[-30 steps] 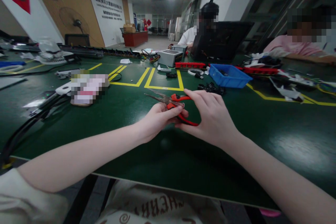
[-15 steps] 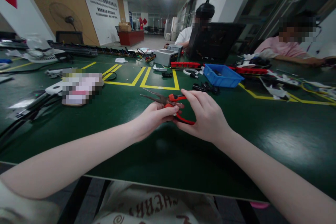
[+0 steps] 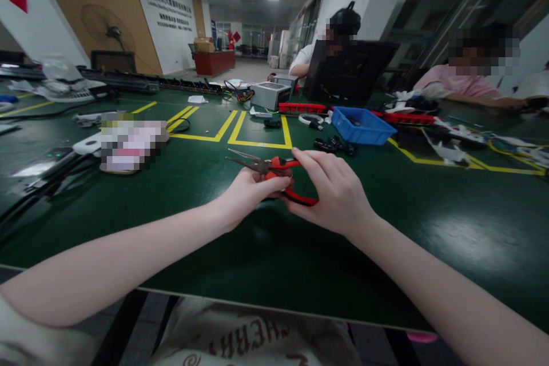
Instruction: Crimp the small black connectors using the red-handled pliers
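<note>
A pair of needle-nose pliers (image 3: 259, 165) with red and black handles is held above the green table, its long jaws spread and pointing left. My left hand (image 3: 253, 190) is closed near the pivot, thumb laid along the handle side; some of its fingers are hidden beneath the tool. Around the two parted handles, my right hand (image 3: 337, 189) grips from the right, index finger on the upper handle and the lower handle against the palm side. Whether anything small sits under my left thumb is not clear.
Beyond my hands lie black cables (image 3: 337, 144) and a blue bin (image 3: 364, 128). A grey power supply unit (image 3: 270, 94) stands farther back. To the left is a blurred phone-like object (image 3: 132, 148). Two people sit across the table (image 3: 206, 263), one behind a black monitor (image 3: 354, 68).
The pliers have tilted slightly and shifted a little left, with both hands keeping their hold. A thin metallic piece seen by my left thumb earlier is no longer distinct.
</note>
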Action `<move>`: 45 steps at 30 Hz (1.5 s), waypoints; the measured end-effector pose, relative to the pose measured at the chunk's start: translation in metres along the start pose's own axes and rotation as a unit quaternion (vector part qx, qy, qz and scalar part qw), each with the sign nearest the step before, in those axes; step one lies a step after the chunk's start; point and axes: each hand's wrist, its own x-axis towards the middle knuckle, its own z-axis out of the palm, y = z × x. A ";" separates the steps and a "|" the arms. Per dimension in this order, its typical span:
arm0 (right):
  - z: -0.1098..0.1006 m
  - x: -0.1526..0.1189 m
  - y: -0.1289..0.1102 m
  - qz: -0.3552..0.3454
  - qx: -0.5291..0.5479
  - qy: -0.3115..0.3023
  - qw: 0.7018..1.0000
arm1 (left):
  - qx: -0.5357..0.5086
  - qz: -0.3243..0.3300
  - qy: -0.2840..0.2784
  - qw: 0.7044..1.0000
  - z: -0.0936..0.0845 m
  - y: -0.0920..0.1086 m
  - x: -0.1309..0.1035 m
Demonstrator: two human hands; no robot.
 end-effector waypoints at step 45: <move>0.030 -0.018 0.054 0.052 -0.017 -0.095 0.994 | 0.711 0.125 -0.130 0.680 -0.060 0.019 0.018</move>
